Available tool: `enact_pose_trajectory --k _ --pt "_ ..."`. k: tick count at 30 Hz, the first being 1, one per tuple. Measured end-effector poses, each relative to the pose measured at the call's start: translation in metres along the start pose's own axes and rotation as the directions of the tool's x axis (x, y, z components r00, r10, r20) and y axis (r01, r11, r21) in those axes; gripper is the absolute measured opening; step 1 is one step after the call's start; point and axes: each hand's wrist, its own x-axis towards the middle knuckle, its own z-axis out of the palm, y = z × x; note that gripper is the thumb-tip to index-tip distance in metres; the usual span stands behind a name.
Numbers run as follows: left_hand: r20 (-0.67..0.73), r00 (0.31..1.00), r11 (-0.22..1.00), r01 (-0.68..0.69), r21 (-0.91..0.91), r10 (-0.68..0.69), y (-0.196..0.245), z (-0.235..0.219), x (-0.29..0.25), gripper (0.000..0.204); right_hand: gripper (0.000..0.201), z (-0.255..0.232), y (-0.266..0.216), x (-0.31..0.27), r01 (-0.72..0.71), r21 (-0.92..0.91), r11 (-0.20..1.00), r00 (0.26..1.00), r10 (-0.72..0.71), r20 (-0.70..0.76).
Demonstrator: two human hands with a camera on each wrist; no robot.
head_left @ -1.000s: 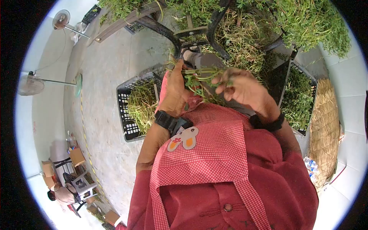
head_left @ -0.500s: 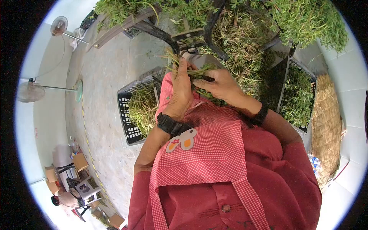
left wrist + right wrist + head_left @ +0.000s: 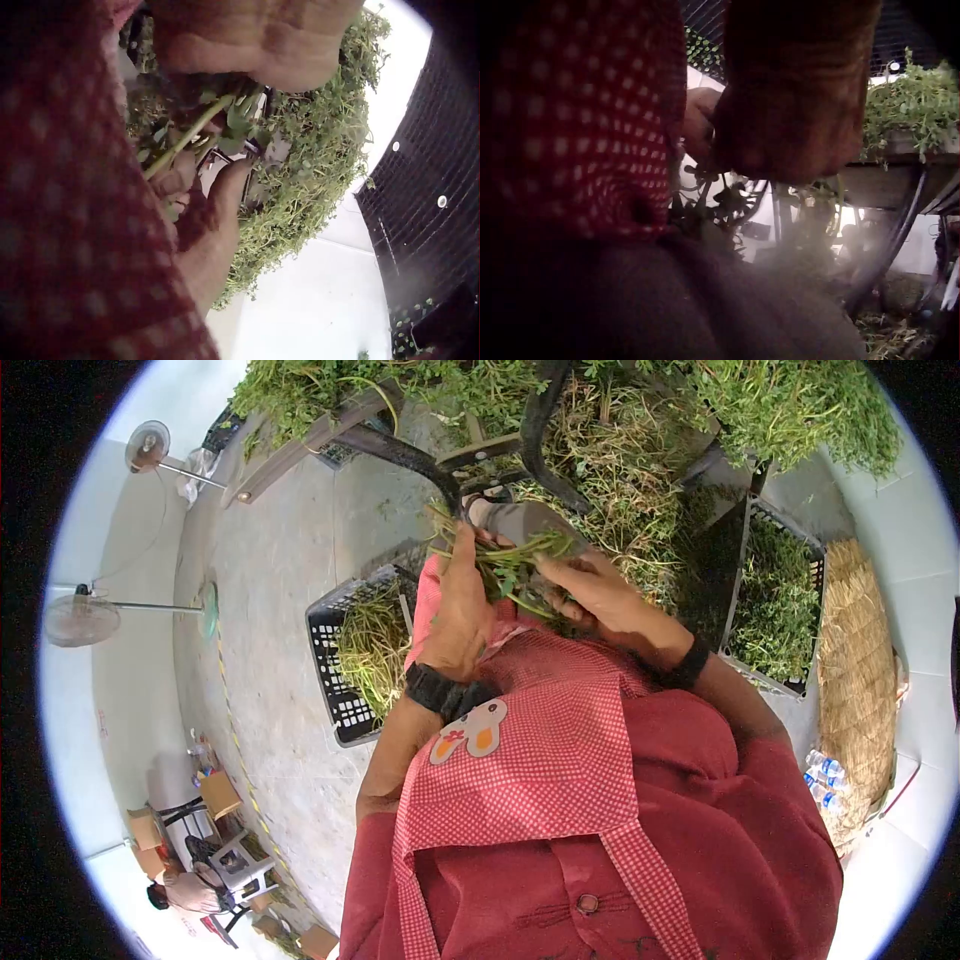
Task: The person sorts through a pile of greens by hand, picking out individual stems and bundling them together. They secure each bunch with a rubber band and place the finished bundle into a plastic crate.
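Note:
In the head view my left hand [image 3: 460, 605] grips a small bunch of leafy green stems [image 3: 515, 565] in front of the apron, its thumb up along the near side. My right hand [image 3: 615, 600] is at the bunch's right end, thumb on the leafy tips and fingers curled beneath. The left wrist view shows green stems [image 3: 187, 139] between the left hand [image 3: 255, 41] above and the right thumb below. Small dark leaves [image 3: 724, 199] hang under my right hand [image 3: 795, 105] in the right wrist view; its fingertips are hidden there.
A black crate [image 3: 325, 650] of cut stems stands at the left, another crate [image 3: 740, 590] of greens at the right. Ahead is a table frame [image 3: 400, 460] heaped with greens, with a plant pile [image 3: 620, 480] beneath. A straw roll [image 3: 858, 680] and fans [image 3: 82, 618] flank the space.
My right hand came in from the right to the stems, closed near the bunch, then drew slightly right along it. The left hand keeps its grip in about the same place.

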Motion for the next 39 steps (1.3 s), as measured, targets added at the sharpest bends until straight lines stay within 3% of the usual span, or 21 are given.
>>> enact_pose_trajectory --k 2,6,12,13,16,18,20,22,23,24,25,26,28,29,30,32,34,36,37,38,39 --pt "0.056 0.996 0.992 0.081 -0.101 -0.076 -0.004 0.004 -0.002 0.033 0.021 0.014 -0.009 -0.004 0.05 0.011 0.999 0.999 -0.05 0.017" --pt "0.112 0.993 0.995 0.048 -0.085 -0.038 -0.007 0.003 0.008 0.033 0.022 0.025 -0.017 0.007 0.075 -0.001 0.997 0.997 -0.075 -0.017" --pt "0.055 0.998 0.998 -0.04 0.055 0.037 -0.005 0.005 0.007 0.035 0.022 0.016 -0.007 0.008 0.168 -0.171 0.971 0.983 -0.177 -0.037" --pt "0.042 0.997 0.987 -0.072 0.143 0.067 -0.005 0.002 0.008 0.036 0.022 0.013 -0.005 0.008 0.169 -0.172 0.971 0.983 -0.177 -0.037" --pt "0.018 0.994 0.962 -0.108 0.251 0.107 -0.007 0.003 0.008 0.037 0.024 0.005 -0.002 0.009 0.209 -0.28 0.937 0.977 -0.21 0.026" --pt "0.003 0.993 0.956 -0.111 0.27 0.114 -0.009 0.001 0.008 0.037 0.022 0.002 0.0 0.011 0.344 -0.355 0.869 0.938 -0.303 0.165" --pt "0.049 0.981 0.868 -0.19 0.459 0.188 -0.015 -0.007 0.016 0.033 0.021 0.0 -0.002 0.008 0.371 -0.344 0.862 0.926 -0.313 0.213" --pt "0.033 0.981 0.878 -0.188 0.44 0.193 -0.019 -0.011 0.023 0.032 0.02 -0.006 -0.01 0.001 0.402 -0.335 0.852 0.909 -0.326 0.26" --pt "0.015 0.981 0.888 -0.183 0.421 0.195 -0.022 -0.013 0.025 0.03 0.02 -0.012 -0.014 -0.007 0.34 -0.271 0.901 0.861 -0.182 0.476" --pt "0.004 0.981 0.89 -0.178 0.419 0.194 -0.019 -0.011 0.014 0.03 0.02 -0.012 -0.019 -0.021 0.253 -0.224 0.941 0.74 -0.039 0.672" --pt "-0.119 0.982 0.946 -0.101 0.31 0.144 -0.008 -0.006 0.006 0.029 0.021 -0.006 -0.035 -0.034 0.33 -0.28 0.901 0.67 -0.015 0.742" --pt "-0.229 0.971 0.981 -0.027 0.192 0.072 0.001 -0.005 0.005 0.028 0.021 -0.009 -0.032 -0.033 0.33 -0.277 0.902 0.672 -0.019 0.74" --pt "-0.183 0.979 0.972 -0.049 0.23 0.092 -0.004 -0.012 0.008 0.029 0.024 -0.01 -0.026 -0.032 -0.07 0.074 0.995 0.812 0.014 0.584" --pt "-0.108 0.993 0.997 0.056 0.055 -0.05 -0.008 -0.014 0.009 0.028 0.026 -0.008 -0.027 -0.032 -0.109 0.223 0.969 0.864 -0.019 0.504" --pt "-0.007 0.985 0.978 0.173 -0.113 -0.175 -0.008 -0.013 0.008 0.03 0.026 -0.005 -0.028 -0.032 -0.11 0.22 0.969 0.861 -0.017 0.509" --pt "0.01 0.982 0.975 0.188 -0.119 -0.188 -0.007 -0.018 0.015 0.032 0.026 -0.001 -0.03 -0.033 -0.113 0.193 0.975 0.921 0.029 0.389" --pt "0.115 0.965 0.962 0.249 -0.115 -0.236 -0.009 -0.022 0.017 0.038 0.024 -0.008 -0.022 -0.027 -0.103 0.079 0.992 0.884 0.055 0.464" --pt "0.176 0.962 0.962 0.236 -0.136 -0.211 -0.017 -0.03 0.034 0.04 0.02 -0.007 -0.015 -0.014 -0.133 -0.094 0.987 0.927 0.158 0.341" --pt "0.233 0.955 0.963 0.221 -0.154 -0.182 -0.02 -0.031 0.036 0.043 0.023 -0.008 -0.005 -0.013 -0.189 0.045 0.981 0.927 0.164 0.337" --pt "0.234 0.956 0.964 0.217 -0.153 -0.178 -0.023 -0.033 0.038 0.043 0.023 -0.006 -0.001 -0.015 -0.186 0.043 0.982 0.927 0.16 0.339" --pt "0.196 0.962 0.955 0.228 -0.191 -0.19 -0.02 -0.025 0.032 0.043 0.024 0.001 -0.001 -0.018 -0.245 0.114 0.963 0.957 0.221 0.189"
